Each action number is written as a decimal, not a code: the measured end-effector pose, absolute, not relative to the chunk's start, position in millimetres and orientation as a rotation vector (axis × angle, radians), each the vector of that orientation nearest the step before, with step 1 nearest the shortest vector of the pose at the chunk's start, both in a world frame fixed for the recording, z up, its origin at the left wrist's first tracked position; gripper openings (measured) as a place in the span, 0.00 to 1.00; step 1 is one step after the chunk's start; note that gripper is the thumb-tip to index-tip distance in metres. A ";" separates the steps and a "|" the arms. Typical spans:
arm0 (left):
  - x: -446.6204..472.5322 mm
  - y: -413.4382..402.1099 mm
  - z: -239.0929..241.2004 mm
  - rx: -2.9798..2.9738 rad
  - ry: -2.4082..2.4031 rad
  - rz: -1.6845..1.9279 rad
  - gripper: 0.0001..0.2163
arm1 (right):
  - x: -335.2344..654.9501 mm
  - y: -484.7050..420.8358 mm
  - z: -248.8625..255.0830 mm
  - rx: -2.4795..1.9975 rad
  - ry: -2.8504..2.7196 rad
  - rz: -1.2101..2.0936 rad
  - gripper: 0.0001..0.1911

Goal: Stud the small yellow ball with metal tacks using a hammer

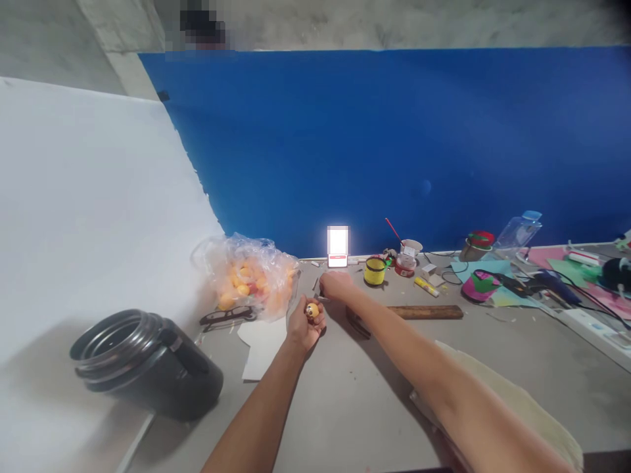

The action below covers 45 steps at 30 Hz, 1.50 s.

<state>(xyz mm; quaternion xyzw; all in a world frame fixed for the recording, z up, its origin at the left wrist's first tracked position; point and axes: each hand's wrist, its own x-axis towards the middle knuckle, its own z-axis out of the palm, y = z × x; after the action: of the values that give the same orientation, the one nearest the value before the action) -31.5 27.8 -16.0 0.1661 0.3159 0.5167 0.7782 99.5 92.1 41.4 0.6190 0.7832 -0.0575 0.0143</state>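
In my left hand (302, 328) rests a small orange ball (312, 311) with dark and white markings like a face, cupped by curled fingers. My right hand (336, 287) is just beyond it, low over the table, fingers bent down and pinched together. Whatever those fingertips hold, if anything, is too small and hidden to make out. Behind the right forearm lies a hammer with a wooden handle (426, 312), its head partly covered by the arm. White paper (263, 351) lies left of my left hand, beside scissors (227, 316) with dark handles.
A clear plastic bag (249, 272) of orange balls lies at back left, a large black flask (152, 368) nearer. A bright screen (338, 246) stands by the blue wall. To the right are a yellow cup (374, 271), glue stick (426, 286), plastic bottle (517, 233) and power strip (594, 332).
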 end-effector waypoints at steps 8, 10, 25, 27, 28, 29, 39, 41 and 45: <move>-29.8 28.5 -14.1 0.369 0.705 1.110 0.18 | 102.2 87.2 38.4 1.958 2.441 -0.230 0.17; -30.1 28.3 -13.2 0.361 0.709 1.107 0.18 | 101.7 87.4 38.0 1.975 2.439 -0.245 0.16; -31.8 30.6 -16.8 0.422 0.719 1.099 0.18 | 103.5 78.9 40.6 1.970 2.457 -0.251 0.16; -31.8 30.8 -16.8 0.416 0.721 1.097 0.17 | 103.3 78.8 40.3 1.962 2.451 -0.261 0.16; -31.7 30.9 -16.7 0.413 0.720 1.097 0.17 | 103.4 78.9 40.1 1.956 2.450 -0.266 0.16; -31.6 31.0 -16.6 0.413 0.717 1.096 0.17 | 103.6 79.2 39.9 1.949 2.452 -0.270 0.16; -31.5 30.6 -16.1 0.418 0.724 1.088 0.17 | 106.8 81.3 40.2 1.927 2.478 -0.262 0.15; -31.4 30.4 -15.9 0.422 0.723 1.086 0.17 | 107.4 81.1 39.6 1.932 2.479 -0.259 0.15; -30.5 30.1 -15.7 0.428 0.718 1.089 0.18 | 108.7 81.4 37.6 1.946 2.488 -0.260 0.15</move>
<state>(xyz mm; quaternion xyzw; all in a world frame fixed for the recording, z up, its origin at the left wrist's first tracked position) -30.5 30.1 -15.7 0.1977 0.3315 0.5026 0.7735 108.7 81.4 37.6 0.6140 0.7849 -0.0821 -0.0140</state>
